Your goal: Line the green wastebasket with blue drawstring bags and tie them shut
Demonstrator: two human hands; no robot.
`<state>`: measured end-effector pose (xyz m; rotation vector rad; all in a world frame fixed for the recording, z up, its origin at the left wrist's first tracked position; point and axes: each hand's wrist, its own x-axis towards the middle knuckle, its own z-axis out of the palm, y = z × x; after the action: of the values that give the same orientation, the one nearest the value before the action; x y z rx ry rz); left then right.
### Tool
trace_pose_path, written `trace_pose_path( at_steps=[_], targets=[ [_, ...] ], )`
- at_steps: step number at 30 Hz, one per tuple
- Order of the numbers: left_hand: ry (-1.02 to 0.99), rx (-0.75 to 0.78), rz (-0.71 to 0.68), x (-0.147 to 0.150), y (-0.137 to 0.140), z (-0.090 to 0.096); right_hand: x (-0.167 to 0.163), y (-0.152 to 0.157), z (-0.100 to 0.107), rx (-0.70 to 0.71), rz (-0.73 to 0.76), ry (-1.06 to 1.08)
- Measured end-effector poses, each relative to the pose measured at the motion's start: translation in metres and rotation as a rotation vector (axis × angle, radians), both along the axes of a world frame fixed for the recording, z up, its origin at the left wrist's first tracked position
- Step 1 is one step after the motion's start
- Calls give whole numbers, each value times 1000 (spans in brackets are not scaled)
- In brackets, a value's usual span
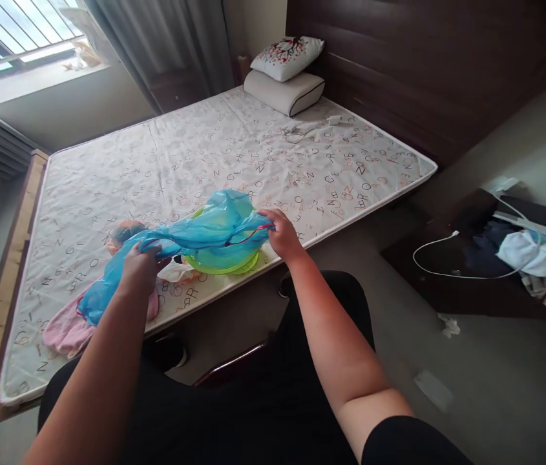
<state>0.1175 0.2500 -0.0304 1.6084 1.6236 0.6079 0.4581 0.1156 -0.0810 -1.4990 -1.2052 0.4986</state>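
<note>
A thin blue plastic bag point(205, 234) with a red drawstring is stretched between my two hands. My left hand point(143, 266) is closed on its gathered left part, and a loose end of the bag hangs down over a pink cloth point(66, 326). On the right, my right hand point(280, 234) pinches the bag's edge by the red string. Behind and under the bag sits a lime-green basin point(236, 266), partly hidden. A round orange and grey object point(126, 234) lies past my left hand. Something white point(176, 271) shows beside the basin, mostly covered.
The mattress point(195, 155) has a letter print. Two pillows point(285, 90) are stacked by the dark headboard point(399, 71), with a white cable point(296, 134) nearby. To the right, a dark nightstand point(447, 284) holds a cable and cloths. Paper scraps point(448, 325) lie on the floor.
</note>
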Motion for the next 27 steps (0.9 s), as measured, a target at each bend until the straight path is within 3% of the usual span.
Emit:
trace_pose_path(
  at_steps=[2, 4, 6, 10, 13, 16, 20, 23, 27],
  targets=[
    [-9, 72, 117, -8, -17, 3, -7, -7, -3, -44, -111, 149],
    [3, 162, 251, -15, -32, 6, -8, -11, -6, -79, -265, 417],
    [-62, 221, 323, -18, -42, 7, -5, -12, -8, -78, -316, 717],
    [-605, 63, 435, -11, -47, 9, 2, -8, -13, -109, -134, 1176],
    [-943, -144, 489, -4, -41, 11, 1, -6, -20, -131, 10, 1331],
    [-1077, -284, 558, -2, -37, 8, -1, -4, -29, -166, 88, 1347],
    [-1040, -372, 559, -7, -39, -13, -4, -2, -37, -187, 74, 1299],
    [-826, -470, 453, -15, -49, -39, -5, -5, -42, -332, 27, 1141],
    [-497, -671, 209, -30, -64, -74, -2, -10, -54, -552, 124, 779]
  ],
)
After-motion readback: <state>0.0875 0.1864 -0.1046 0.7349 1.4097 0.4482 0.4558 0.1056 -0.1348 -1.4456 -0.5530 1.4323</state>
